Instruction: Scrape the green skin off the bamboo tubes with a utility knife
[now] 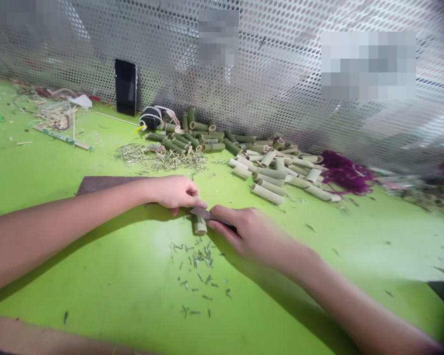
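- Two grips are meeting over the one green surface [96, 276]: the left grip [175, 191] and the right grip [251, 231].
- One short bamboo piece [200, 226] is standing between them, with one blade [207, 215] lying across its top.
- One black phone [126, 87] is leaning upright at the back.
- One dark board [96, 183] is lying under the left forearm.
- Dark green tubes [192, 135] and pale tubes [277, 172] are lying heaped, more than ten of each; overlapping is hiding the exact count.
- One purple heap [344, 172] and one pile of shavings [159, 158] are lying beside them.

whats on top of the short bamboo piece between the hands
A dark blade held in the right hand lies across the bamboo piece. The left hand hides its far end.
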The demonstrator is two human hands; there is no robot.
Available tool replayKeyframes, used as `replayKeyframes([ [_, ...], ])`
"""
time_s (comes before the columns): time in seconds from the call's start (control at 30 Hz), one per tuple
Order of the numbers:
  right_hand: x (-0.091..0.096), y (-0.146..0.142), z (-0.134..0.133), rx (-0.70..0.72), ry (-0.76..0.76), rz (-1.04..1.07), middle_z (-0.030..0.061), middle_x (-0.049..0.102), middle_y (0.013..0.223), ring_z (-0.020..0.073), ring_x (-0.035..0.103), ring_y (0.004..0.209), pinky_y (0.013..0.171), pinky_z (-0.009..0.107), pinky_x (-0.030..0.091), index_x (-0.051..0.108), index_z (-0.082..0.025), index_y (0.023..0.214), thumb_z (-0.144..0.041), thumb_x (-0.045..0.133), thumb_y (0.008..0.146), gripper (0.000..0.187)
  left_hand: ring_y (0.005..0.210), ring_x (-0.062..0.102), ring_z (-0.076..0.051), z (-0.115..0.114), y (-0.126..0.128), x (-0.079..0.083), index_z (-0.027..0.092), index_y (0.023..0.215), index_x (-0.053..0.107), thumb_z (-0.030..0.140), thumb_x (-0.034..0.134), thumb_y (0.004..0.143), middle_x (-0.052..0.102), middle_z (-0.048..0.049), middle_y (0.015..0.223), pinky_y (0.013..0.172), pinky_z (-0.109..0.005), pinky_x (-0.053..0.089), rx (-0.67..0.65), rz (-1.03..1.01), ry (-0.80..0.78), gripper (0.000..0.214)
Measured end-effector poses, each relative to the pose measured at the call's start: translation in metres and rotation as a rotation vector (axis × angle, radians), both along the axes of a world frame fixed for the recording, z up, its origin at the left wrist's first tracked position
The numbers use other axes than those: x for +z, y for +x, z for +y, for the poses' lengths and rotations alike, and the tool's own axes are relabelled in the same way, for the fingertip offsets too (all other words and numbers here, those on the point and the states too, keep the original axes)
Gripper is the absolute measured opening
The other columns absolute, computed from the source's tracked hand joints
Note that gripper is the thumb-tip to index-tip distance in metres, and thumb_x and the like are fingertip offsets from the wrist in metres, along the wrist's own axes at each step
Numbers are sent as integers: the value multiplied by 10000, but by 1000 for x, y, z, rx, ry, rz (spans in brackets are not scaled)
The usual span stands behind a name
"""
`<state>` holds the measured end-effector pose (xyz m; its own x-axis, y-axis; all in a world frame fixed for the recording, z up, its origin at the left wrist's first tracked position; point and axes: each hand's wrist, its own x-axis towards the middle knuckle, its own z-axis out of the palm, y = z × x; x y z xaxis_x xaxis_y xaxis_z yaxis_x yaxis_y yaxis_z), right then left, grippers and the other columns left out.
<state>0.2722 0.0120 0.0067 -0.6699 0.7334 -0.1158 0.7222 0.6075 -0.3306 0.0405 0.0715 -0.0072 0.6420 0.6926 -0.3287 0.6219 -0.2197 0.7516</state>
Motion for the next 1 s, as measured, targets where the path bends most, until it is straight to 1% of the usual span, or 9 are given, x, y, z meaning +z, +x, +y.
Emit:
replayKeyframes([
  [0.13, 5, 6, -7, 102, -156, 24, 11, 720, 720, 125, 593, 530, 526, 269, 408, 686, -210, 928, -394, 410, 1084, 367, 484, 619, -130, 0, -1, 1, 220, 832, 648, 615, 699, 872, 601, 62, 592, 597, -263, 428, 5, 5, -30, 400],
  [0.2, 5, 9, -11, 160, -173, 24, 15, 726, 731, 125, 599, 536, 537, 272, 422, 694, -206, 934, -394, 400, 1089, 383, 471, 620, -127, 1, -1, 1, 219, 835, 634, 583, 683, 895, 573, 72, 589, 583, -263, 428, 21, 2, -35, 372],
  [0.27, 2, 11, -12, 148, -117, 38, 20, 719, 719, 129, 595, 523, 526, 272, 419, 698, -197, 971, -396, 374, 1094, 400, 469, 626, -126, 2, -2, 1, 219, 827, 618, 557, 670, 912, 562, 76, 593, 578, -263, 427, 19, 2, -32, 353],
  [0.33, -2, 11, -10, 73, -4, 35, 25, 708, 701, 136, 590, 506, 510, 274, 407, 693, -184, 1010, -402, 349, 1097, 417, 479, 633, -131, 1, -3, 2, 220, 818, 613, 560, 667, 915, 571, 74, 575, 593, -264, 430, 1, 11, -23, 358],
  [0.4, -5, 9, -6, 10, 121, -7, 29, 705, 704, 144, 591, 510, 511, 280, 396, 689, -184, 1025, -400, 361, 1092, 399, 484, 628, -136, 0, -2, 3, 219, 791, 601, 583, 669, 909, 577, 69, 542, 616, -268, 434, -9, 21, -14, 389],
  [0.47, -6, 4, -4, -11, 183, -45, 27, 713, 723, 149, 598, 529, 526, 287, 392, 683, -196, 1019, -385, 382, 1088, 362, 479, 613, -139, -1, -2, 4, 218, 765, 586, 611, 665, 901, 573, 65, 513, 625, -272, 432, -4, 32, -13, 423],
  [0.63, -6, 1, -6, -37, 143, -37, 21, 726, 731, 150, 604, 526, 526, 285, 400, 671, -214, 1007, -393, 377, 1091, 354, 500, 624, -151, -2, -2, 2, 220, 810, 631, 642, 662, 882, 612, 46, 552, 592, -274, 412, 44, 48, 5, 429],
  [0.8, -7, 5, -8, -59, 120, -34, 19, 711, 692, 148, 597, 507, 515, 279, 392, 673, -213, 1006, -412, 356, 1098, 386, 511, 632, -124, 1, -5, -1, 222, 888, 665, 514, 663, 915, 651, 42, 685, 582, -260, 434, 3, -27, -63, 294],
  [1.0, -7, 0, -6, -43, 177, -79, 20, 706, 696, 147, 558, 491, 520, 289, 361, 663, -210, 989, -406, 351, 1088, 381, 471, 612, -112, -1, -1, 0, 211, 854, 650, 503, 668, 923, 641, 47, 691, 597, -271, 446, 23, -12, -15, 300],
])
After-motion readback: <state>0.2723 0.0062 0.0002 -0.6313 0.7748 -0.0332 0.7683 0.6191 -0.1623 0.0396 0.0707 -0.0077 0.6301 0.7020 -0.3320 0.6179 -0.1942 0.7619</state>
